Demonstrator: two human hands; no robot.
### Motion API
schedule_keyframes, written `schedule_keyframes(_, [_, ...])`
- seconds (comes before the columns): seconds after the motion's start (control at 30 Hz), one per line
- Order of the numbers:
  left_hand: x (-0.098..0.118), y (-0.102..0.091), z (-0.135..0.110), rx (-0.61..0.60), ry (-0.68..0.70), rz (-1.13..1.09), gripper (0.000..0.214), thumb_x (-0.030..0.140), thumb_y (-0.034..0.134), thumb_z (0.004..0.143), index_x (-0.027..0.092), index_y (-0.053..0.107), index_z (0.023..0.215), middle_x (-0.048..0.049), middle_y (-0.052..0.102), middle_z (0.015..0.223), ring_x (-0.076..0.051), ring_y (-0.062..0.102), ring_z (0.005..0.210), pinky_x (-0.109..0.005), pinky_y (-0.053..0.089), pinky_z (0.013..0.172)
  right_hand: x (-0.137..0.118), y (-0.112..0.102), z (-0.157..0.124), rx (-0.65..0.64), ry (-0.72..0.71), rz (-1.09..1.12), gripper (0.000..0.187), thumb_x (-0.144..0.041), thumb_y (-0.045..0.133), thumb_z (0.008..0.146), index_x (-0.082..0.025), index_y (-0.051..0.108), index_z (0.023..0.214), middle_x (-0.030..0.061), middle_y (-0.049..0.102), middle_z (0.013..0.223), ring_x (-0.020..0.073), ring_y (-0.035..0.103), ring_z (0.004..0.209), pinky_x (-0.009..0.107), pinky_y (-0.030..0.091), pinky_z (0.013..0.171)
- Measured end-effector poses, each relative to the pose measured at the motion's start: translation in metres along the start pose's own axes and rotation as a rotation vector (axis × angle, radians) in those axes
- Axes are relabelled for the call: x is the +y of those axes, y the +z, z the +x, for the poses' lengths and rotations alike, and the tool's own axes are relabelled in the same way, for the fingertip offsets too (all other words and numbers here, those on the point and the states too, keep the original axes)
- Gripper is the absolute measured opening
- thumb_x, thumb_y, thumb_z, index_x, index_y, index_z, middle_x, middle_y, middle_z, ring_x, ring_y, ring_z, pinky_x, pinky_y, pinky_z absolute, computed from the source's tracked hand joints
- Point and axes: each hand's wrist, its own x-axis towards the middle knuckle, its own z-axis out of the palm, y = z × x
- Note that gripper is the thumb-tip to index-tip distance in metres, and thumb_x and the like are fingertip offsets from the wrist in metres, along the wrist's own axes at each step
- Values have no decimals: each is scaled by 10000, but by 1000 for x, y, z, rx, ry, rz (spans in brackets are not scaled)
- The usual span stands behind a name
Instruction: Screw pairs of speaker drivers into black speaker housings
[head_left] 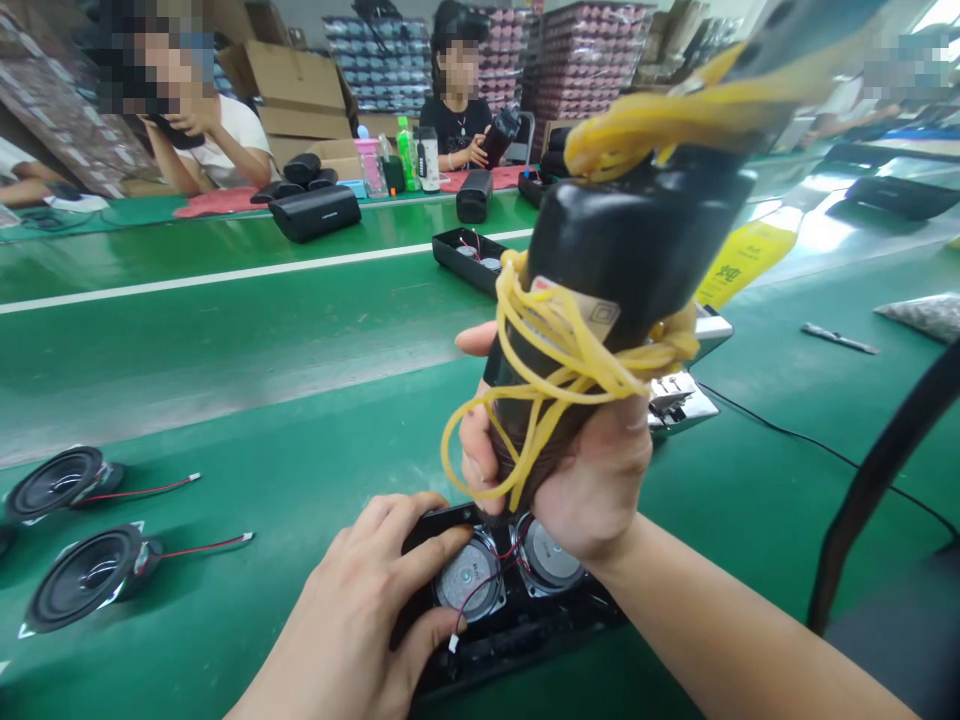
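Observation:
A black electric screwdriver (pixel 615 250), wrapped with yellow rubber bands, is gripped upright in my right hand (pixel 592 480). Its lower tip is hidden behind my fingers, above the black speaker housing (pixel 510 640). Two round silver-backed speaker drivers, a left one (pixel 469 575) and a right one (pixel 551 555), sit side by side in that housing. A thin red and black wire with a white plug (pixel 454 643) lies across them. My left hand (pixel 375 590) holds the housing at its left side, with index finger and thumb on the left driver's rim.
Loose speakers with red wires (pixel 90 575) lie at left. Across the green conveyor (pixel 225 330) stand an open housing (pixel 465 262), black speaker boxes (pixel 315 208) and bottles (pixel 407 155); co-workers sit behind. At right are a metal device (pixel 682 400), a pen (pixel 838 338) and a yellow pack (pixel 750 258).

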Motion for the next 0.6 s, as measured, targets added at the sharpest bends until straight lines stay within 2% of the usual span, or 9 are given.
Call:
schedule_keyframes(0.13, [5, -6, 5, 33, 32, 5, 465, 275, 713, 926, 388, 669, 1374, -50, 640, 1487, -307, 689, 1233, -488, 714, 862, 5, -2, -2, -16, 12, 5, 655, -798, 633, 949, -251, 630, 1308, -15, 624, 717, 148, 497, 468, 266, 405, 437])
schedule_keyframes(0.27, [6, -8, 6, 56, 51, 20, 444, 270, 696, 932, 370, 663, 1363, -63, 666, 1417, -309, 693, 1215, -453, 718, 795, 10, -5, -3, -47, 20, 33, 695, -803, 621, 954, -225, 616, 1341, -14, 612, 709, 146, 493, 470, 263, 391, 437])
schedule_keyframes(0.4, [6, -7, 6, 52, 57, 28, 450, 282, 703, 929, 376, 659, 1368, -66, 657, 1430, -316, 680, 1239, -446, 714, 794, 16, -8, -3, -80, -18, 25, 665, -776, 509, 1026, -205, 599, 1354, -6, 607, 736, 141, 521, 504, 254, 424, 461])
schedule_keyframes(0.5, [5, -6, 6, 40, 49, 35, 459, 284, 705, 937, 390, 654, 1380, -57, 636, 1475, -313, 674, 1249, -446, 710, 809, 20, -10, -3, -96, -35, 8, 617, -795, 499, 1026, -213, 600, 1207, -13, 598, 739, 126, 519, 505, 234, 425, 451])
schedule_keyframes(0.6, [4, -5, 6, 30, 51, 31, 556, 281, 721, 932, 403, 601, 1462, -57, 635, 1475, -311, 676, 1233, -458, 705, 830, 23, -11, -4, -148, -37, 4, 590, -809, 488, 1026, -225, 561, 1062, -17, 571, 730, 117, 515, 520, 222, 425, 458])
